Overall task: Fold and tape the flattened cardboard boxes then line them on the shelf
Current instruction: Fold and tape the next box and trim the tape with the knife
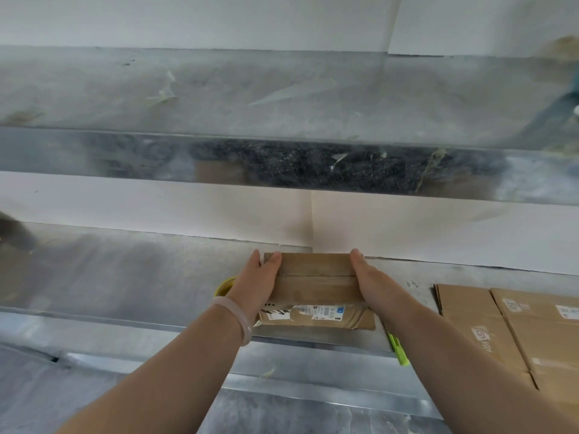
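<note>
The fingers (257, 257) of our left hand (255, 286) run down the left end of the cardboard box (316, 278). The thumb (276, 260) bends over the box's top corner, so this hand clamps it. The fingers (357, 260) of our right hand (374, 285) lie straight and together, pressed flat against the right end. The box sits closed between our two palms, its top seam running from hand to hand. It stands on the metal shelf (125, 277), close to the white wall (438, 233) behind. A white label (318, 311) shows on the side turned toward us, near the shelf's front lip.

A pale bangle (239, 321) rings our left wrist. Just behind that wrist a yellow-green roll (226, 286) peeks out, mostly hidden. Beside our right forearm a bright green tool (398, 350) lies at the shelf edge, partly covered by the arm. To the right, apart from the box, flattened cardboard boxes (488, 327) lie stacked with printed marks up. Above, an upper shelf (282, 98) of scuffed metal spans the view.
</note>
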`<state>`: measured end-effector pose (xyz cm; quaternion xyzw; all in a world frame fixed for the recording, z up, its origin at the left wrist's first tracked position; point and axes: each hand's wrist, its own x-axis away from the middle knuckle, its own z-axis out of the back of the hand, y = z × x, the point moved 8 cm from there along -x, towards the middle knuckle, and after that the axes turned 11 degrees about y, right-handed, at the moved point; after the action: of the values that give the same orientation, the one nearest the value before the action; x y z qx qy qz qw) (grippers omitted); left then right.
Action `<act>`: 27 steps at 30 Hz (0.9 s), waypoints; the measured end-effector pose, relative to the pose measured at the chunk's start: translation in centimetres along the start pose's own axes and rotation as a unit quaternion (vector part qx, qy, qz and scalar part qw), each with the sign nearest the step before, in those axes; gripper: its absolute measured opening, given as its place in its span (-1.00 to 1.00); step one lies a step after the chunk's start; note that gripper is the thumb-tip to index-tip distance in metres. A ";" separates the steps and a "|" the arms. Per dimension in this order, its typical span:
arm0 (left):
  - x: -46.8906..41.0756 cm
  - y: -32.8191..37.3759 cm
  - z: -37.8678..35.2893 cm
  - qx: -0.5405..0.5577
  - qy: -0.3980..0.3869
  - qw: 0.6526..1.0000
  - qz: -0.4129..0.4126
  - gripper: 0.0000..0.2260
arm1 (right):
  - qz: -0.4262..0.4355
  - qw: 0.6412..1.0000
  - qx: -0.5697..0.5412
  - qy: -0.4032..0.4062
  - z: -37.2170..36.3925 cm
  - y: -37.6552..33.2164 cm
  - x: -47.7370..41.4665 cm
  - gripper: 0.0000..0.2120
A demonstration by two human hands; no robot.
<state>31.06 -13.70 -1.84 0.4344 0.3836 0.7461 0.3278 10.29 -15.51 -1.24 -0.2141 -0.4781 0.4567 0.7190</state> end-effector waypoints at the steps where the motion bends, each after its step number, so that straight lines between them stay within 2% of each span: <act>1: 0.5 -0.1 0.2 -0.031 0.000 1.000 0.002 -0.63 | 0.017 0.999 0.028 0.002 0.3 -0.4 0.7 -0.41; 3: 1.8 -0.5 1.0 -0.051 0.006 0.999 0.008 -0.62 | 0.040 0.999 0.035 -0.005 0.8 -0.9 2.4 -0.39; 5: 3.4 -0.2 2.2 0.003 0.023 1.000 -0.011 -0.60 | 0.064 0.998 -0.004 0.005 1.6 -0.8 3.4 -0.47; 7: 5.0 0.6 3.3 0.087 0.044 0.994 -0.055 -0.68 | 0.063 0.991 -0.112 0.041 2.6 -0.4 4.2 -0.51; 9: 6.3 1.4 4.0 0.132 0.071 0.984 -0.093 -0.81 | 0.068 0.969 -0.233 0.054 3.0 0.1 4.8 -0.52; 10: 6.6 1.4 4.0 0.137 0.079 0.982 -0.102 -0.85 | 0.083 0.964 -0.244 0.059 3.1 0.4 4.6 -0.54; 12: 6.5 1.1 3.6 0.123 0.066 0.981 -0.131 -0.72 | 0.119 0.967 -0.213 0.072 3.2 0.5 4.7 -0.53; 15: 6.0 0.8 2.8 0.080 0.019 0.979 -0.184 -0.42 | 0.155 0.971 -0.168 0.067 3.2 0.7 4.3 -0.33; 17: 5.4 0.3 2.7 0.077 0.012 0.977 -0.199 -0.31 | 0.169 0.971 -0.161 0.061 3.1 1.3 3.9 -0.27; 20: 5.3 -0.8 2.6 0.136 0.006 0.978 -0.160 -0.39 | 0.182 0.971 -0.139 0.075 3.0 2.6 3.8 -0.45; 24: 5.0 -2.6 2.6 0.170 0.047 0.980 -0.088 -0.80 | 0.141 0.972 -0.168 0.079 2.8 4.2 3.8 -0.87; 27: 4.5 -2.2 3.3 0.136 0.106 0.984 -0.049 -0.77 | 0.133 0.976 -0.136 0.102 3.1 3.6 3.4 -0.75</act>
<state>32.53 -7.98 -0.91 0.3742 0.5353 0.7115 0.2593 6.33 -11.18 -0.86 -0.4170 -0.4274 0.4548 0.6607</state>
